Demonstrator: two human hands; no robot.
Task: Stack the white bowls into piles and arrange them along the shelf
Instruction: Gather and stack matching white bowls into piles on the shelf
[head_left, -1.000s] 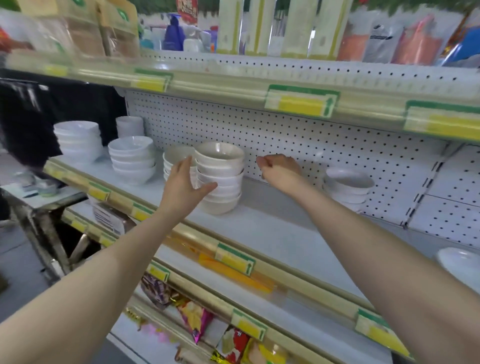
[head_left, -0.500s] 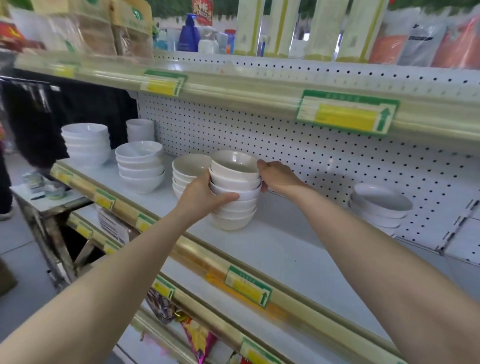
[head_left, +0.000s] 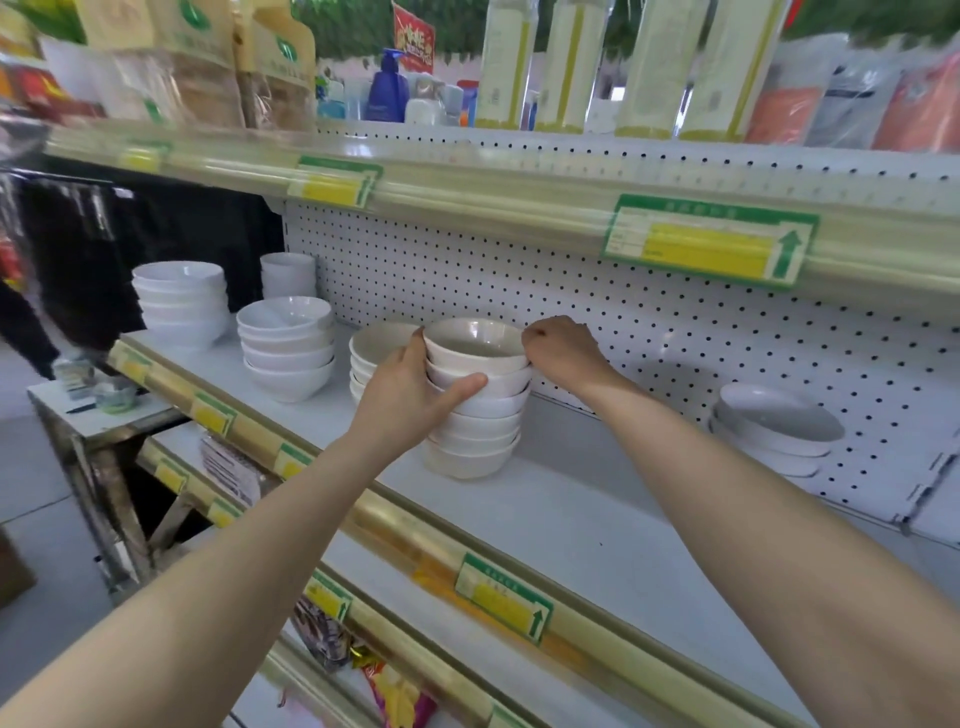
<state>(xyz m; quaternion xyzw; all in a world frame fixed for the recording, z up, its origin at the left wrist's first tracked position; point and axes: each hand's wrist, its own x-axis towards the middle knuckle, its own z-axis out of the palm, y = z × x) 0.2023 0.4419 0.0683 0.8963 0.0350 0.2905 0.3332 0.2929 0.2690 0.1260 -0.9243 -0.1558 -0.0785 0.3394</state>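
Left hand (head_left: 402, 402) grasping the pile of white bowls (head_left: 475, 400) at mid-shelf (head_left: 571, 525), right hand (head_left: 563, 349) curled on its top rim. Three more piles standing to the left. Still loose, probably: tilted bowls (head_left: 776, 428) at right.

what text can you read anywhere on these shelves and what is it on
None can be read.
Price tag on the upper shelf edge: green header, print blurred.
Price tag on the bowl shelf edge: too small.
Red sign: yellow characters, blurred.
Package labels: logo only.
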